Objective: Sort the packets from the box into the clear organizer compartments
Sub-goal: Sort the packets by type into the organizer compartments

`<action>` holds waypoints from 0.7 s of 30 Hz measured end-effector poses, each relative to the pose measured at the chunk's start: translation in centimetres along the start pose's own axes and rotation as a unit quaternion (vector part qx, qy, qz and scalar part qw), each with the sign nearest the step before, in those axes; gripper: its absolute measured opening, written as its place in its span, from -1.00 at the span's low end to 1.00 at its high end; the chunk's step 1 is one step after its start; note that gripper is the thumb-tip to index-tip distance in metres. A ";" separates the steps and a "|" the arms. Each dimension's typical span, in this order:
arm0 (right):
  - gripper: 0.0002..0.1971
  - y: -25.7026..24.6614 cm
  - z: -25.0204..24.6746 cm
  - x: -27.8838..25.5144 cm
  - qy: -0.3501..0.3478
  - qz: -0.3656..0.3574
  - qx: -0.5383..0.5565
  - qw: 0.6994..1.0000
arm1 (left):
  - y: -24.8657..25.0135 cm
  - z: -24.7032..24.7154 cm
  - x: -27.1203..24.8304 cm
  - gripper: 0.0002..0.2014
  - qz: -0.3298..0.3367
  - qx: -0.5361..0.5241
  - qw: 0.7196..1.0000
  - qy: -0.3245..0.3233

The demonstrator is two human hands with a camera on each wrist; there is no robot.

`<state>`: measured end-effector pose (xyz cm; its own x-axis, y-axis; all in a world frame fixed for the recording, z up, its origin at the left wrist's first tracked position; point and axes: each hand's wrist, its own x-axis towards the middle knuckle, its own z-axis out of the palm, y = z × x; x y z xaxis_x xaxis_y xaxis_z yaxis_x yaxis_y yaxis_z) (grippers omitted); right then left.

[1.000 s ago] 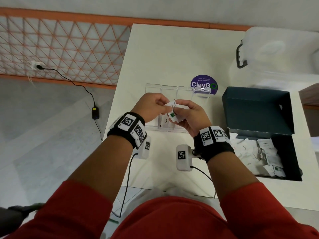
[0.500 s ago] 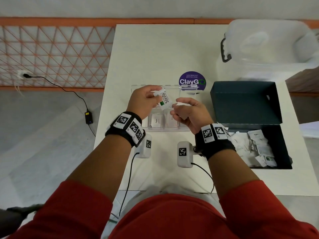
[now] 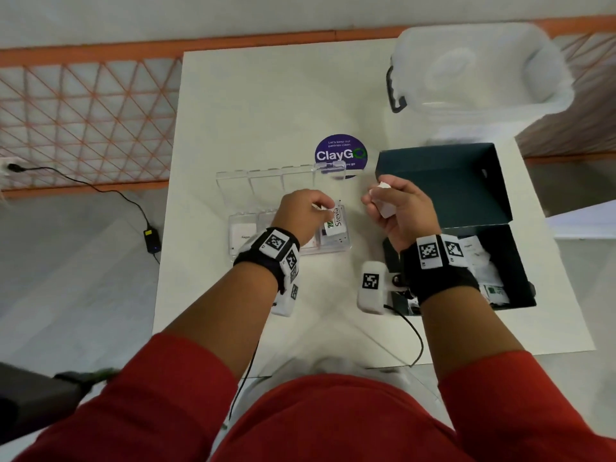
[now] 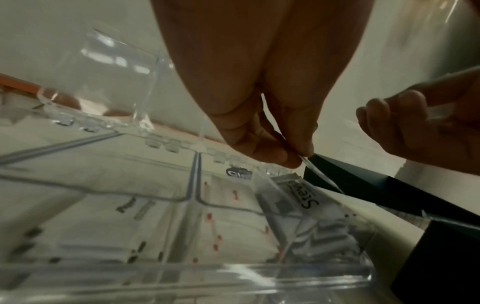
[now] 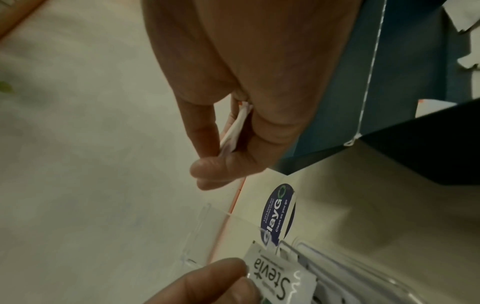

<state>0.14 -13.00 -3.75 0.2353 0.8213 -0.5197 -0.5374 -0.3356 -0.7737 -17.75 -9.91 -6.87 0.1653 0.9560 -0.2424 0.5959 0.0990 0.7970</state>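
Now left hand grip pinches Stevia packet over organizer; right hand clutches packets.

The left hand covers the middle compartments of the clear organizer, so their contents cannot be told in the head view. Only a white corner and a lower edge of the packets in the right hand show; their print is unreadable. The right wrist band hides part of the dark box, and its packets are too small to read. The lidded plastic tub is blurred.
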 end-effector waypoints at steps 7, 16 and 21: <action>-0.77 -0.2 -0.5 0.6 -0.002 0.012 0.004 1.000 | -0.1 1.3 0.4 -0.78 0.055 0.192 0.978 -0.058; -0.77 0.2 0.2 1.2 -0.024 0.029 -0.016 0.999 | 0.2 1.8 -0.7 -0.71 0.094 0.272 0.957 -0.046; -0.79 0.3 0.9 1.3 -0.042 0.047 -0.020 0.998 | 0.2 2.2 -0.8 -0.68 0.085 0.295 0.951 -0.036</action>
<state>-0.45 -11.64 -4.31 0.1156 0.8211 -0.5589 -0.5200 -0.4294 -0.7384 -16.02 -11.29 -7.69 0.3384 0.9212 -0.1918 0.8896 -0.2468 0.3842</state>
